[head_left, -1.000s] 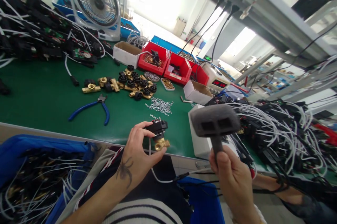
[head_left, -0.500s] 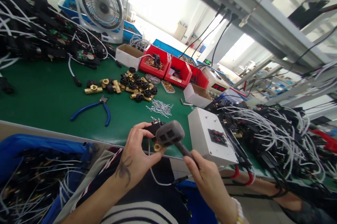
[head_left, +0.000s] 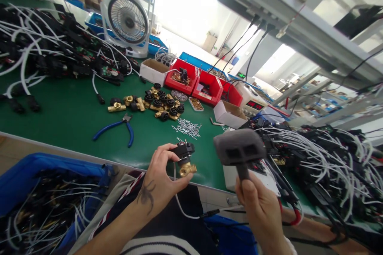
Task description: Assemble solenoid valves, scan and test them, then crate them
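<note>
My left hand (head_left: 163, 173) is closed round a valve assembly (head_left: 184, 157) with a black upper body and a brass fitting below, held at the bench's front edge. A white cable hangs from that assembly. My right hand (head_left: 259, 203) grips the handle of a grey mallet (head_left: 239, 147), whose head is raised to the right of the assembly, apart from it. Just behind the assembly lies a pile of metal spring clips (head_left: 188, 127). Blue-handled cutters (head_left: 115, 127) lie spread on the green mat to the left, in front of several brass fittings with black caps (head_left: 160, 103).
A white box (head_left: 230, 177) stands behind my right hand. Heaps of cabled black units (head_left: 314, 159) flank the bench. Red bins (head_left: 209, 87) and a fan (head_left: 128, 19) stand behind. A blue crate (head_left: 18, 167) is at lower left. Another person's arm (head_left: 317, 225) reaches in at right.
The mallet has moved right and away from the valve assembly, uncovering its brass fitting. My left hand keeps its hold. The view has shifted slightly left.
</note>
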Available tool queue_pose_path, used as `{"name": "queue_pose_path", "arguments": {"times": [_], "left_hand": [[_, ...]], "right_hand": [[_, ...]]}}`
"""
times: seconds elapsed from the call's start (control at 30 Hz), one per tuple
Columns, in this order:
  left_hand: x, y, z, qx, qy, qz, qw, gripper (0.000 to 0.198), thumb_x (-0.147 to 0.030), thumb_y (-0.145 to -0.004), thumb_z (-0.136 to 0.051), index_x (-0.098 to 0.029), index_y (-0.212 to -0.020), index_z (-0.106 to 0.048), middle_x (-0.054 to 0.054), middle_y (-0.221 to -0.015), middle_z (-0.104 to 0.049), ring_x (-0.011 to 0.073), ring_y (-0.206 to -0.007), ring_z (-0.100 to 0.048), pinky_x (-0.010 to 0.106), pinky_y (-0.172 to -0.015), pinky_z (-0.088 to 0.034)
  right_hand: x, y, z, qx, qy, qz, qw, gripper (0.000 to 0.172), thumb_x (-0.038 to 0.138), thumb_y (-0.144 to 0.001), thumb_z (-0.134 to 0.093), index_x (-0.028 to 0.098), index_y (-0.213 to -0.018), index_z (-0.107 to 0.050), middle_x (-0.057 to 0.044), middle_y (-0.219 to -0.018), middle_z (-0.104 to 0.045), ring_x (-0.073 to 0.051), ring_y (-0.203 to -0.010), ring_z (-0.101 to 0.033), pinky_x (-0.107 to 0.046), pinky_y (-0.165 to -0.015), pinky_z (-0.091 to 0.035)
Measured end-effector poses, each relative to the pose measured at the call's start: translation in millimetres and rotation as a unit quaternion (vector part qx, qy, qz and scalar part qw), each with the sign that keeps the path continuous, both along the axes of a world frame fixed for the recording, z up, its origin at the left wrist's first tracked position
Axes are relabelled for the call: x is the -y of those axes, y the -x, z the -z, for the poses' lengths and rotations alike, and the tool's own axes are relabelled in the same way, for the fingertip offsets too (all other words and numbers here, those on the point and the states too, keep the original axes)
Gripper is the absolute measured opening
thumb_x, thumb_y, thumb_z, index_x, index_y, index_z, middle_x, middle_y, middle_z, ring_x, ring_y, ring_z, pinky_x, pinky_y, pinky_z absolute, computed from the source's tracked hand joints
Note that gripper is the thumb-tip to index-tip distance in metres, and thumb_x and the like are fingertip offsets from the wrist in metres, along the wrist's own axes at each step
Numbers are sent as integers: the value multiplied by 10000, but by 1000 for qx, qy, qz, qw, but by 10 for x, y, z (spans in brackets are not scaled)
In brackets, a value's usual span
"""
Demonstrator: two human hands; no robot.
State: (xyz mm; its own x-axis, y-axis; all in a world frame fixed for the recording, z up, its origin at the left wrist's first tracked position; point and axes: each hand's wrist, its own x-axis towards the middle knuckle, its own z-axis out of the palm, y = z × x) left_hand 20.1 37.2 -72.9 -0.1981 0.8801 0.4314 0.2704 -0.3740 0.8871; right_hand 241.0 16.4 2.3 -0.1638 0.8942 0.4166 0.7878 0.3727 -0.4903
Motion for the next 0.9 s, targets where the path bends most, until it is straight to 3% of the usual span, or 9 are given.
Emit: {"name": "queue_pose_path", "arguments": {"times": [0.2,0.37,0.53,0.7,0.83,0.9], "left_hand": [[-17,7,-39,-3,-2,-5,1000,295,-257,-730,-782,-209,-890,-539,92,-1200,-570,268,-1152,-568,494,-962,-500],[-20,-2,-37,-3,2,-3,1000,313,-267,-716,-784,-211,-897,-534,90,-1197,-580,267,-1137,-574,493,-955,-505],[-40,-2,-26,-9,-3,-8,1000,310,-281,-721,-786,-206,-886,-535,97,-1207,-586,269,-1153,-575,487,-972,-505],[-34,3,-44,-11,-3,-10,1000,322,-256,-694,-783,-207,-892,-534,99,-1187,-595,271,-1136,-587,479,-952,-521],[-39,3,-40,-9,-3,-15,1000,309,-277,-716,-784,-204,-874,-529,105,-1203,-587,274,-1151,-577,499,-975,-506],[-41,6,-37,-9,-1,-12,1000,303,-287,-721,-776,-204,-875,-528,106,-1202,-587,276,-1144,-580,501,-966,-510]], "right_hand": [[-22,51,-9,101,58,-47,992,522,594,-1010,-398,212,-665,-485,44,-479,-452,-111,-389,-425,-228,-410,-282],[-31,52,-43,-12,2,-9,1000,537,573,-1037,-297,226,-653,-438,56,-482,-379,-106,-392,-379,-221,-395,-283],[-41,131,-25,71,90,-42,993,541,626,-999,-376,219,-650,-451,55,-469,-405,-104,-386,-369,-227,-397,-263],[-26,119,-71,12,20,-13,1000,542,602,-1024,-303,226,-663,-453,50,-480,-398,-111,-393,-386,-230,-398,-276],[-64,120,-55,91,87,-45,991,534,620,-1007,-364,225,-659,-458,41,-479,-449,-117,-391,-413,-240,-417,-282],[-86,110,-57,78,73,-48,993,526,600,-1013,-374,227,-648,-439,51,-470,-420,-111,-383,-397,-235,-408,-270]]}}
